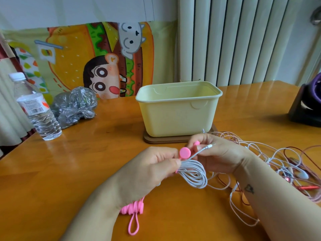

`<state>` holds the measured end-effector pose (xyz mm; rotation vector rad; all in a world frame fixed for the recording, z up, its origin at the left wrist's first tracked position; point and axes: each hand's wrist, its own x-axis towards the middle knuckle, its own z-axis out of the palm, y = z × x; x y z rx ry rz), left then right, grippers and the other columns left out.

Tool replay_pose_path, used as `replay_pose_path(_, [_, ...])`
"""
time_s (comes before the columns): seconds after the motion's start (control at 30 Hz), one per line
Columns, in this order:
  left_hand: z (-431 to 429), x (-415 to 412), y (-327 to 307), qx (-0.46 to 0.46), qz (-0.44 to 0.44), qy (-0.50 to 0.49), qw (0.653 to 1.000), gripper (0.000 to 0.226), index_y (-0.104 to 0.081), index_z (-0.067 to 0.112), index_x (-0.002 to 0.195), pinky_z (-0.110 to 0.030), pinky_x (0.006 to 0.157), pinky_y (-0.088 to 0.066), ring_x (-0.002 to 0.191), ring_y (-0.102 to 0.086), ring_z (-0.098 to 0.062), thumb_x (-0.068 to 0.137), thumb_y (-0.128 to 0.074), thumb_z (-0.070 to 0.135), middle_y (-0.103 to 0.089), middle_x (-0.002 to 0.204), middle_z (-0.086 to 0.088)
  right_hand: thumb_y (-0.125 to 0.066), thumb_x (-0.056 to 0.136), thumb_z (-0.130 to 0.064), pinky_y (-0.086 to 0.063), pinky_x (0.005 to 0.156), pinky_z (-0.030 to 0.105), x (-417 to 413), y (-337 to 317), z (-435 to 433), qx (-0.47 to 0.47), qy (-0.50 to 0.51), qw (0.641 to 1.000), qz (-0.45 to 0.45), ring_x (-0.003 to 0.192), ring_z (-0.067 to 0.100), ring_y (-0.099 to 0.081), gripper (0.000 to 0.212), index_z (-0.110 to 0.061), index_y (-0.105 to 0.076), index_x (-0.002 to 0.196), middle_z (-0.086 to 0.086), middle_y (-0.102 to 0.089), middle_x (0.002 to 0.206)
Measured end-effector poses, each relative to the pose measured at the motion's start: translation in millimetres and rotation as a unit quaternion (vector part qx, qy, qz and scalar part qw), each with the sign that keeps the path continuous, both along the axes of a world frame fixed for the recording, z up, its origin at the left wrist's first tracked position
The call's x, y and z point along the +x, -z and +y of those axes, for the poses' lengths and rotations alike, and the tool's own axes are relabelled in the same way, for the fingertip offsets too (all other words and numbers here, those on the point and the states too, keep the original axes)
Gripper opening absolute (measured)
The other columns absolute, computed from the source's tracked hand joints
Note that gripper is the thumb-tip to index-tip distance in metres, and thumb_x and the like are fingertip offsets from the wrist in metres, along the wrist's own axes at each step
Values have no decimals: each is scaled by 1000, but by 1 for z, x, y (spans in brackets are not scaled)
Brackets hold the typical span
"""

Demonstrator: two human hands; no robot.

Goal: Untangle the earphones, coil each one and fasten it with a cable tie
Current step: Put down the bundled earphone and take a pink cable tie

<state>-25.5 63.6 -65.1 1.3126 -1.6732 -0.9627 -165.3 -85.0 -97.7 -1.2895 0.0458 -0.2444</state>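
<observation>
Head view: the left hand (pixel 152 171) pinches one coiled white earphone (pixel 194 178); the right hand (pixel 218 153) pinches the pink cable tie (pixel 185 152) on it (apparently not yet fastened). The tangled earphones (pixel 286 164) near the table (pixel 86 162)'s right edge are left to do.

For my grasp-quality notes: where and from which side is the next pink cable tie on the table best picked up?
Probably by the long loop that sticks out of the pile of pink cable ties toward the person. It lies flat and alone on the table, so a hand could pinch it from the near side; the discs are bunched together.
</observation>
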Motion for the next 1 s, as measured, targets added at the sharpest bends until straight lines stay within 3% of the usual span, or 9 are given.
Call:
replay_pose_path(0.13, [1,-5,1,2,25,-13,1000,6,-48,22,79,-22,57,-28,60,-30,-7,84,-48,26,-41,62,13,-84,63,-39,-50,67,21,-3,1,-2,24,-37,998,-33,64,7,-62,22,-23,-76,77,-4,-69,67])
replay_pose_path(0.3, [1,-4,0,20,8,-9,1000,13,-51,31,70,-25,56,-27,62,-31,-11,82,-51,27,-40,65,6,-83,63,-42,-50,67,17,-6,-7,0,1,-34,999,-3,63,4,-62,24,-22,-77,76,-6,-68,65])
replay_pose_path(0.4, [-3,-2,6,23,-26,-68,997,13,-49,18,73,-34,57,-26,60,-30,-13,78,-51,30,-37,63,5,-85,60,-42,-47,71,21,-7,-21,8,-86,36,995,33,67,8,-60,27,-20,-76,74,-2,-69,68])
replay_pose_path(0.47, [-8,1,11,20,-57,-139,988,12,-49,23,72,-39,58,-25,60,-31,-16,75,-50,34,-37,62,3,-80,68,-33,-47,76,27,-4,-32,19,-189,103,976,45,75,14,-62,18,-18,-76,76,2,-72,74])
replay_pose_path(0.57, [-15,6,15,12,-46,-239,970,16,-51,27,72,-37,56,-30,56,-37,-15,86,-53,35,-44,60,2,-76,76,-23,-47,63,14,5,-39,41,-352,248,901,49,65,1,-63,9,-15,-74,79,-5,-71,68])
replay_pose_path(0.67, [-24,10,20,-1,71,-319,945,19,-56,12,81,-27,49,-35,51,-44,-12,95,-50,23,-51,53,5,-74,79,-28,-36,57,7,20,-27,56,-513,396,762,13,62,-7,-52,7,-22,-72,77,-23,-55,57])
replay_pose_path(0.77, [-29,11,22,-23,225,-350,909,15,-57,8,83,-29,49,-31,50,-45,-16,95,-52,17,-54,48,4,-68,78,-29,-36,60,7,32,-13,63,-541,443,715,-9,67,-6,-50,9,-24,-73,83,-21,-60,65])
replay_pose_path(0.83, [-29,7,20,-33,326,-343,880,10,-58,7,86,-25,46,-32,47,-47,-13,93,-54,13,-57,52,2,-68,79,-28,-37,58,9,36,-8,68,-524,456,720,-18,66,3,-53,8,-24,-73,84,-14,-64,68])
replay_pose_path(1.0, [-31,5,16,-48,465,-293,834,10,-61,9,89,-21,58,-42,64,-60,-11,91,-54,15,-66,74,-5,-70,82,-11,-53,64,22,36,-13,63,-229,402,886,-23,69,12,-69,1,-11,-71,82,3,-74,76])
